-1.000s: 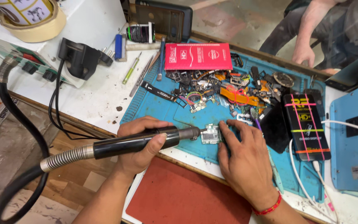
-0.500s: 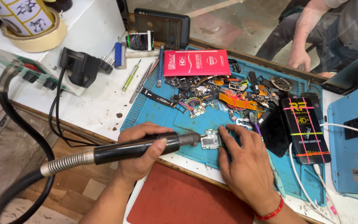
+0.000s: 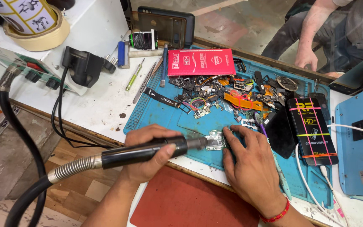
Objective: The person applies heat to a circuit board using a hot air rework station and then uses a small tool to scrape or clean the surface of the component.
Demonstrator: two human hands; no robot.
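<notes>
Far left: a black hose (image 3: 11, 122) drops from a white station box (image 3: 30, 69) and runs into a ribbed metal sleeve (image 3: 74, 167); a roll of tape (image 3: 43, 38) sits on top of the box, with a black plug (image 3: 82, 65) and its cable beside it. Left of centre: the left hand (image 3: 148, 157) is closed in a full wrap around the black handpiece (image 3: 143, 151), thumb lying along the barrel, so that the nozzle points rightward; its metal tip appears to touch, or sit just beside, the small circuit board (image 3: 216, 141). The board lies flat on the blue work mat (image 3: 156, 113), near the mat's front edge — between the two hands. Right of centre: the right hand (image 3: 253, 168) rests palm down with fingers spread and slightly bent; the fingertips (image 3: 227, 133) press on the board's right edge, pinning it rather than gripping it. The step in hand is judged to be tool work on the pinned board; any further move would call for a steady nozzle and continued pressure from the holding fingers, since the board is small and loose. Behind: a heap of loose phone parts (image 3: 232, 98), a red flat box (image 3: 200, 62), a green screwdriver (image 3: 134, 75); to the right a black packaged display (image 3: 311, 130), a pale blue machine (image 3: 360, 147); another person's hand (image 3: 305, 56) lies beyond the bench.
</notes>
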